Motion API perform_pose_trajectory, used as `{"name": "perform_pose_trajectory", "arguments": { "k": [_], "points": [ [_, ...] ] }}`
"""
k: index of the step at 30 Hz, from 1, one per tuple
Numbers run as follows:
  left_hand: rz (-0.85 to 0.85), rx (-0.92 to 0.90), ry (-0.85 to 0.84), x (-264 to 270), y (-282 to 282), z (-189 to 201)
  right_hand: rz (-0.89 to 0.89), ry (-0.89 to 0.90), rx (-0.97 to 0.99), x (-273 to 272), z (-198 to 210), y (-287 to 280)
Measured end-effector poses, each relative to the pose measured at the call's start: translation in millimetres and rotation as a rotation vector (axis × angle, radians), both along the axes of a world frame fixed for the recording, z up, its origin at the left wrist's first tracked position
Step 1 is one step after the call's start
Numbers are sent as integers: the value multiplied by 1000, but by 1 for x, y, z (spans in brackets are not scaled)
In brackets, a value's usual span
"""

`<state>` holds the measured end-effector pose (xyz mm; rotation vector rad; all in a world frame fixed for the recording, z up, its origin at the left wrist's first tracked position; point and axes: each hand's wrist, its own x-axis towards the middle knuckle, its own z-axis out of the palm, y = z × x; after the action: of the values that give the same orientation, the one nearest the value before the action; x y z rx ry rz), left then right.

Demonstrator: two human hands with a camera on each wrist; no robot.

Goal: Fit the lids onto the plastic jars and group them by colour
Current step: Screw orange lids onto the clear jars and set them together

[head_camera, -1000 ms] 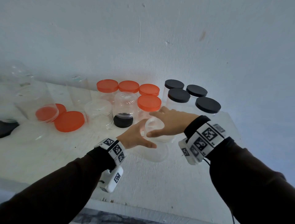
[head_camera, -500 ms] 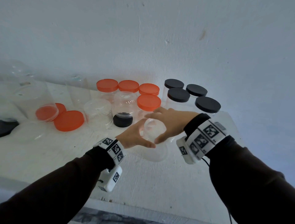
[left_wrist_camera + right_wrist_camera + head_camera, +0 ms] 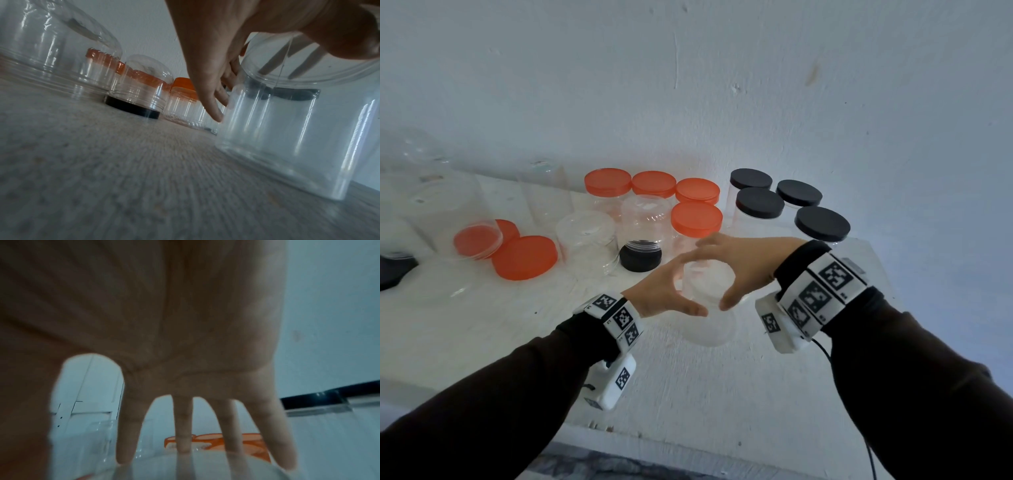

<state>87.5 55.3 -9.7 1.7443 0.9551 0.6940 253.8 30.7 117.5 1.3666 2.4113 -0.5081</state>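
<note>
R hand (image 3: 739, 263) has shifted since 1 s ago: then it lay flat over the clear lid (image 3: 707, 279), now fingers and thumb arch round the rim, thumb tip at the near edge, looks like a regrip mid-twist. L hand (image 3: 664, 291) is still cupped round the clear jar (image 3: 709, 322), fingers down its far side, thumb in front, steadying it. Jar stands upright on the white table (image 3: 482, 325), just in front of the 4 orange-lidded jars (image 3: 697, 219); 4 black-lidded jars (image 3: 758, 202) sit to the right. Judgement: lid is seated, prob. needs 1 more turn, then a new clear group.

Left side: upturned lidless jars (image 3: 585, 240), loose orange lids (image 3: 524, 257), 1 black lid (image 3: 640, 257) under an upturned jar. Table is pale, matte, lightly textured in L wrist view. Behind, a plain whitish wall (image 3: 722, 85) w/ scuffs and a hairline crack.
</note>
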Motion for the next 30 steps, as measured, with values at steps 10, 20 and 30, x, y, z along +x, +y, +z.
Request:
{"name": "perform_pose_trajectory", "arguments": {
  "k": [10,20,30],
  "points": [
    [-46,40,11,3,-5,8,19,-21,177,0,-10,2],
    [-13,-10,-3,3,-7,8,40,94,286,10,-19,-1],
    [96,43,78,3,-18,16,17,109,315,13,-27,-4]
  ]
}}
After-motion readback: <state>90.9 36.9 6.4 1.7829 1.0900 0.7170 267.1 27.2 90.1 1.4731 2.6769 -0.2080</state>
